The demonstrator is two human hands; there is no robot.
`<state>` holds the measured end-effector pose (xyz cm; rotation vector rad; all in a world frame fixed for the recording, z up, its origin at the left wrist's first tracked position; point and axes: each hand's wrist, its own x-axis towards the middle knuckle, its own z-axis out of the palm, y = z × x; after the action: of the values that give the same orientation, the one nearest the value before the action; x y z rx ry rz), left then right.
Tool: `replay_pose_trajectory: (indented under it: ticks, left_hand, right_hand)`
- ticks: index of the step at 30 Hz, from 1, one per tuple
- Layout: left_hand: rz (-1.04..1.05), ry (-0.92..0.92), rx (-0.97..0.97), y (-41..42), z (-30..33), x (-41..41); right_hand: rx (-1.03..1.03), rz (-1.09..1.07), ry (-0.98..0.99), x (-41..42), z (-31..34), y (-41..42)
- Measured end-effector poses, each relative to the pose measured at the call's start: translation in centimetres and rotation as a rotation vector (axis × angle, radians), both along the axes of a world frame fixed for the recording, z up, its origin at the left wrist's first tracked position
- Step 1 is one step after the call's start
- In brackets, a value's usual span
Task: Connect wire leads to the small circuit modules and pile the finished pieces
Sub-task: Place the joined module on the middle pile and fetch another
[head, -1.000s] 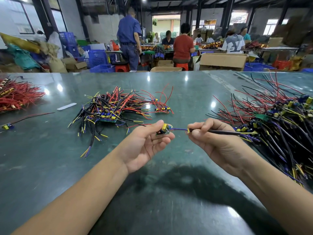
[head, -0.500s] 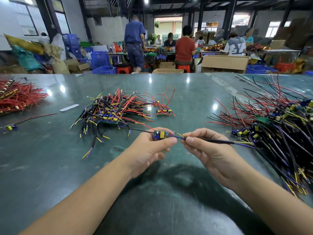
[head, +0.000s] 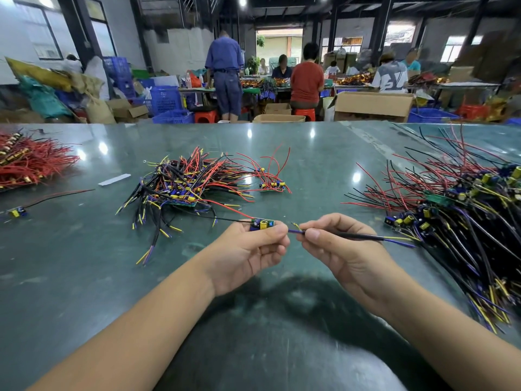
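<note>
The left hand (head: 248, 251) is pinching a small green circuit module (head: 262, 224) steady while, at three o'clock, the right hand (head: 337, 244) is gripping a black-sleeved wire lead (head: 358, 236), aiming its tip for connection.

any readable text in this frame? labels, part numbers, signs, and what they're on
None reads clearly.
Circuit module in the left hand: any markings too small.
White shirt on a person at the far bench: large dark print, blurred.
Cardboard box: no print legible.

I have just one camera, worn on the head. It looks forward and down across the green table (head: 84, 277), very near my two arms. Its wide view also takes in the workshop far behind the table.
</note>
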<state>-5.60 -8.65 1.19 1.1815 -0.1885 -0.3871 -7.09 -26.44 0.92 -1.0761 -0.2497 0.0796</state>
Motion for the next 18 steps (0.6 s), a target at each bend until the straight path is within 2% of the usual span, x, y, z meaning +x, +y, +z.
replay_pose_trajectory:
  ticks: [7,10,14,18]
  left_hand:
    - [-0.032,0.006,-0.004,0.3,0.1,-0.1]
    - [0.063,-0.092,0.045,-0.3,-0.3,0.0]
    - [0.247,-0.271,0.203,-1.3,-0.9,0.2]
    - [0.308,-0.233,0.16,-1.3,-0.7,0.3]
  right_hand:
    - [-0.18,-0.117,-0.035,0.1,0.0,-0.1]
    - [-0.286,-0.203,-0.049,0.2,0.0,-0.3]
    - [-0.414,-0.274,-0.128,0.1,0.0,-0.1]
    - [-0.442,-0.28,-0.18,-0.3,-0.1,0.5]
